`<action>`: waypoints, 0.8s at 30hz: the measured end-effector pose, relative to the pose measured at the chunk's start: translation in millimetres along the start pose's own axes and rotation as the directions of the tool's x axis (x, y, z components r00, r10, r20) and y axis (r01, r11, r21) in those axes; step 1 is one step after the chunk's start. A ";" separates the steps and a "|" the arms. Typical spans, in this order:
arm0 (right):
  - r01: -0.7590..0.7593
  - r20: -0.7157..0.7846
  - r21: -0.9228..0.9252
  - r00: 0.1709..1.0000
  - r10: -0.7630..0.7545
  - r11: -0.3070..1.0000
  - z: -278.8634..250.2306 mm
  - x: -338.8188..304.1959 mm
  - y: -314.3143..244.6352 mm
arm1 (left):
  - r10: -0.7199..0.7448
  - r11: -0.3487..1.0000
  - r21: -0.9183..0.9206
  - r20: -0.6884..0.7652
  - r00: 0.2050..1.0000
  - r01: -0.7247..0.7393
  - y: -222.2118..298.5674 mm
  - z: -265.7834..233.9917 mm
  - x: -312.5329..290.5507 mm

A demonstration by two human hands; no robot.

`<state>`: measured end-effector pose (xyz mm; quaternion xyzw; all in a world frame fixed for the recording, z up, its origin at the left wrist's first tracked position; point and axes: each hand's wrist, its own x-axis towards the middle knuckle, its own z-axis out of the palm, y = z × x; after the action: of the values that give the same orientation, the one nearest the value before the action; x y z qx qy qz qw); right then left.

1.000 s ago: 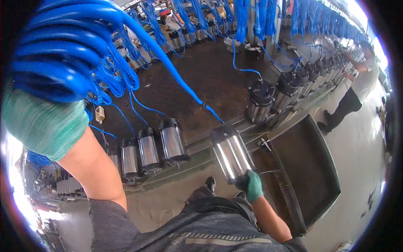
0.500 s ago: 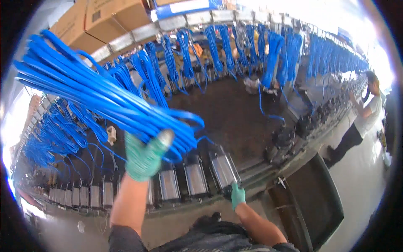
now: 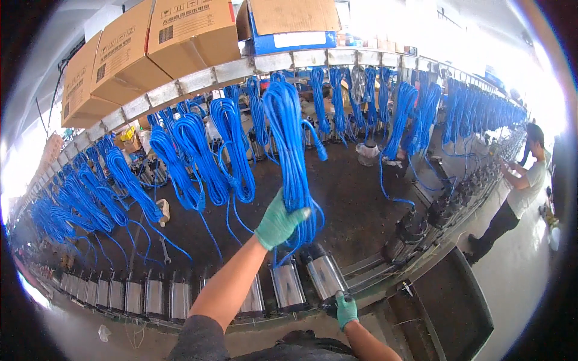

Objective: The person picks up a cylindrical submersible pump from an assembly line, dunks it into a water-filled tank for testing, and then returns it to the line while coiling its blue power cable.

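My left hand (image 3: 282, 222), in a pale green knit glove, is closed around the lower part of a long bundle of blue cable (image 3: 287, 138). The bundle stands nearly upright, with a short plug-like end hanging from its right side. Cable loops droop below the glove, over the tops of the metal cylinders. My right hand (image 3: 346, 310), gloved alike, grips the dark near end of a silver metal cylinder (image 3: 327, 275) lying at the bench's front edge. Left of it lies a similar cylinder (image 3: 287, 286).
Blue cable bundles (image 3: 201, 156) hang along a curved metal rail (image 3: 223, 73) above the dark bench (image 3: 337, 186). Cardboard boxes (image 3: 192, 33) stand behind the rail. A wrench (image 3: 165, 249) lies at left. A dark bin (image 3: 448, 295) and another person (image 3: 521, 186) are at right.
The cable bundle in my left hand has swung from slanting far left to nearly upright, moving right. My right hand stays at the cylinder's end. More of the boxes shows.
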<state>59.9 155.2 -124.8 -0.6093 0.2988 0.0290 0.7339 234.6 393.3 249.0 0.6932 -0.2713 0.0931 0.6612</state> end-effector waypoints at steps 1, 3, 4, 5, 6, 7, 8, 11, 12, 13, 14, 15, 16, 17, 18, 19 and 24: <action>-0.043 0.045 0.057 0.998 0.040 0.997 -1.2 -2.2 -2.5 | 0.015 0.999 -0.050 -0.001 1.000 -0.015 1.3 -2.7 11.2; 0.004 0.006 -0.030 1.000 -0.004 1.000 2.6 -1.9 -8.3 | -0.026 0.994 -0.112 -0.067 0.997 0.019 4.3 -13.7 32.3; 0.030 -0.014 -0.065 0.999 -0.031 0.997 2.1 -2.5 -9.4 | -0.074 0.985 -0.161 -0.076 0.994 0.061 8.0 -18.9 41.7; 0.059 -0.032 -0.099 0.998 -0.062 0.993 2.4 -1.8 -12.7 | -0.119 0.973 -0.209 -0.082 0.990 0.099 13.2 -24.3 52.9; 0.030 -0.037 -0.077 0.999 -0.033 0.997 1.1 1.1 -13.6 | -0.122 0.965 -0.245 -0.085 0.989 0.097 15.4 -30.6 61.9; -0.002 -0.040 -0.055 0.999 0.000 0.999 -0.8 3.4 -12.8 | -0.120 0.964 -0.248 -0.097 0.988 0.093 20.0 -34.9 68.6; -0.029 -0.042 -0.031 0.999 0.028 0.999 -2.7 6.1 -13.9 | -0.166 0.949 -0.283 -0.077 0.983 0.138 17.6 -43.2 77.4; -0.027 0.011 -0.044 1.000 0.028 0.999 -9.4 3.3 -3.8 | -0.357 0.867 -0.385 -0.035 0.933 0.317 -10.4 -55.7 70.3; -0.054 0.037 -0.008 0.998 0.055 0.998 -1.4 -8.2 -8.0 | -0.406 0.862 -0.356 -0.059 0.912 0.361 -23.2 -65.8 56.8; -0.073 0.050 0.032 0.996 0.071 0.997 3.7 -23.2 -22.3 | -0.446 0.853 -0.335 -0.071 0.892 0.400 -35.9 -70.8 47.6; -0.094 0.064 0.071 0.994 0.089 0.993 7.1 -34.1 -27.8 | -0.408 0.890 -0.266 -0.105 0.907 0.369 -47.6 -77.4 38.4; -0.059 0.042 0.042 0.997 0.058 0.997 3.1 -31.3 -25.2 | -0.394 0.896 -0.261 -0.091 0.914 0.360 -48.9 -77.9 39.7; -0.031 0.020 0.011 0.999 0.030 0.999 -2.0 -28.1 -19.6 | -0.385 0.899 -0.255 -0.076 0.920 0.356 -51.4 -78.8 39.0; -0.009 -0.003 -0.021 1.000 0.009 1.000 -7.6 -28.5 -11.0 | -0.382 0.900 -0.250 -0.060 0.922 0.356 -56.1 -77.2 36.9; -0.061 0.028 0.016 0.998 0.061 0.998 -5.7 -35.7 -14.7 | -0.357 0.926 -0.175 -0.111 0.927 0.336 -65.2 -78.9 36.2; -0.116 0.059 0.058 0.992 0.113 0.992 -0.3 -42.1 -27.4 | -0.247 0.968 -0.008 -0.160 0.956 0.249 -83.7 -84.0 37.8; 0.046 0.148 -0.324 0.989 0.003 0.945 2.9 -44.9 -79.9 | 0.089 0.746 0.652 -0.294 0.952 0.132 -105.3 -104.3 69.7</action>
<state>56.8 151.8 -33.1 -0.7217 0.2287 0.1146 0.6432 369.3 474.3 203.0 0.8629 -0.1065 0.2819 0.4057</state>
